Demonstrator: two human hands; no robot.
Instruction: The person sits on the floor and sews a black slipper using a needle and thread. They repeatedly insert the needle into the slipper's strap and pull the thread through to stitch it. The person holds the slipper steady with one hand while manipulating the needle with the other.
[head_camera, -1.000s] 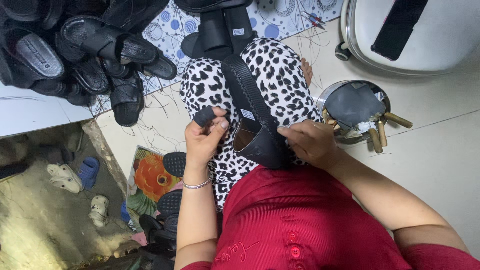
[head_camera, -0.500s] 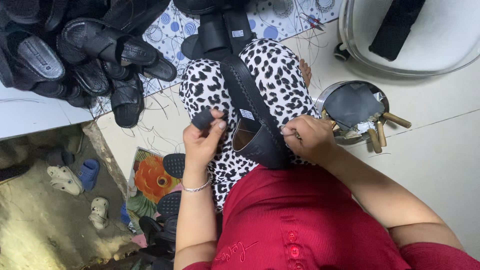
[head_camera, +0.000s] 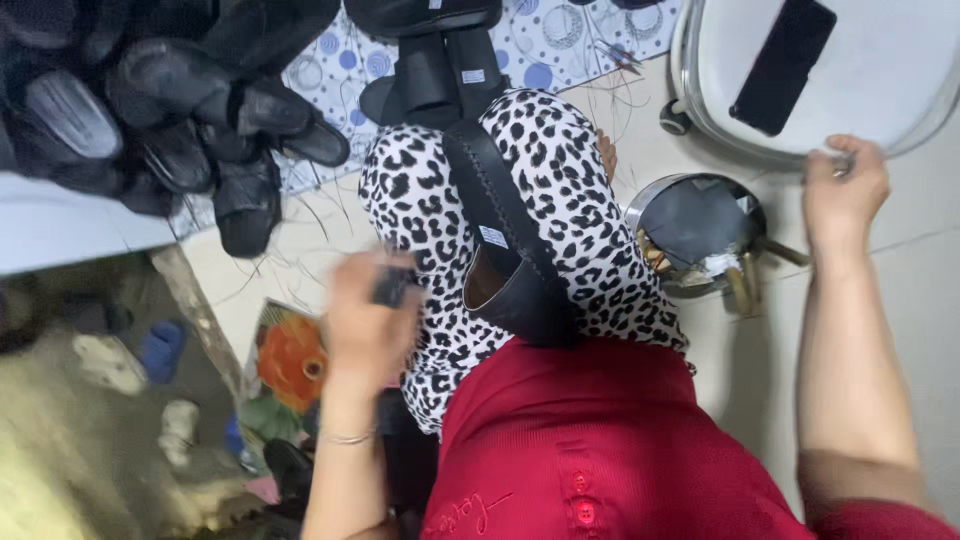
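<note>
A black shoe upper (head_camera: 505, 270) with a stitched strap lies across my lap, on leopard-print trousers (head_camera: 570, 200). My left hand (head_camera: 365, 325), blurred by motion, is closed around a small black piece (head_camera: 392, 287) just left of the shoe. My right hand (head_camera: 845, 185) is stretched out to the right, far from the shoe. Its fingers are curled at the rim of a white round tray (head_camera: 900, 100). What they pinch, if anything, is too small to see.
A round metal tin (head_camera: 700, 225) with dark contents and small tools sits on the tiled floor by my right knee. A black phone (head_camera: 782, 65) lies on the white tray. A pile of black sandals (head_camera: 170, 120) fills the upper left, and loose threads lie on the floor.
My right hand has left the shoe on my lap and swung out right to the white tray's rim. My left hand has dropped slightly with the black piece.
</note>
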